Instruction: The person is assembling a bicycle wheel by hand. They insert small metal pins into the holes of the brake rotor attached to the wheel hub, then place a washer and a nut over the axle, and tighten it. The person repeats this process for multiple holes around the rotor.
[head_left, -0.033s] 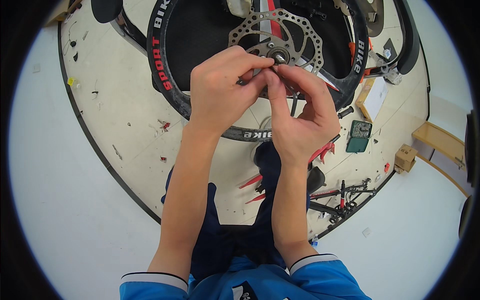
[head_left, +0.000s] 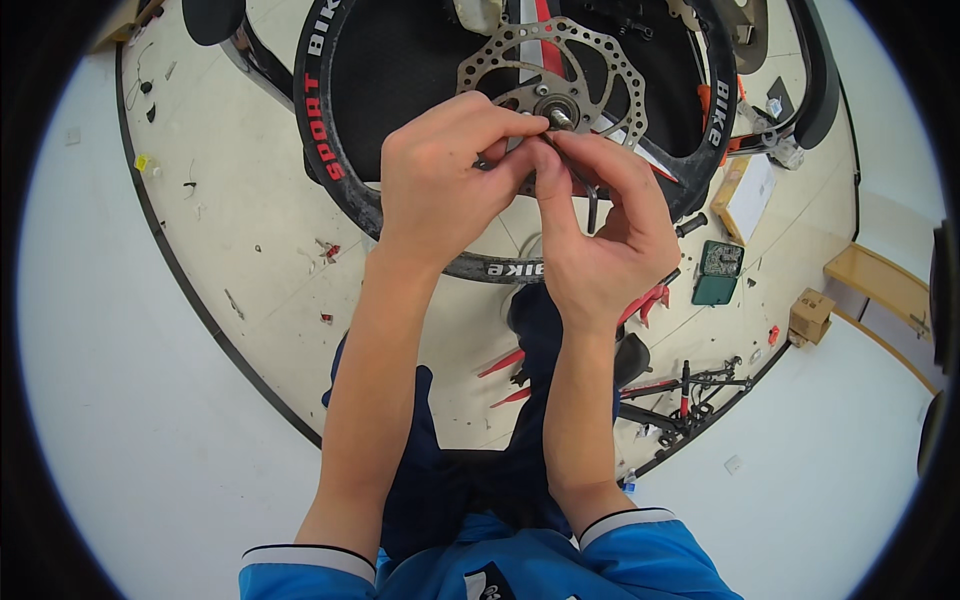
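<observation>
A bicycle wheel (head_left: 466, 265) with a black rim lies flat in front of me, its perforated disc brake rotor (head_left: 634, 88) facing up. At its centre stands the hub axle (head_left: 561, 117). My right hand (head_left: 612, 225) is closed on a dark, bent hex key (head_left: 592, 212), whose angled end hangs below the fingers. My left hand (head_left: 435, 175) pinches thumb and forefinger together just below the axle, meeting the right fingertips. Whatever sits between the left fingertips is too small and covered to make out. Both hands hover over the near part of the rotor and partly hide it.
Curved black armrests (head_left: 815, 75) flank the wheel. On the floor to the right are an open green case (head_left: 715, 288), a white board (head_left: 750, 198), a cardboard box (head_left: 810, 316) and a bicycle frame (head_left: 684, 402). Small scraps lie scattered on the left.
The hanging end of the hex key has shifted very slightly to the right. Both hands keep nearly the same place over the wheel.
</observation>
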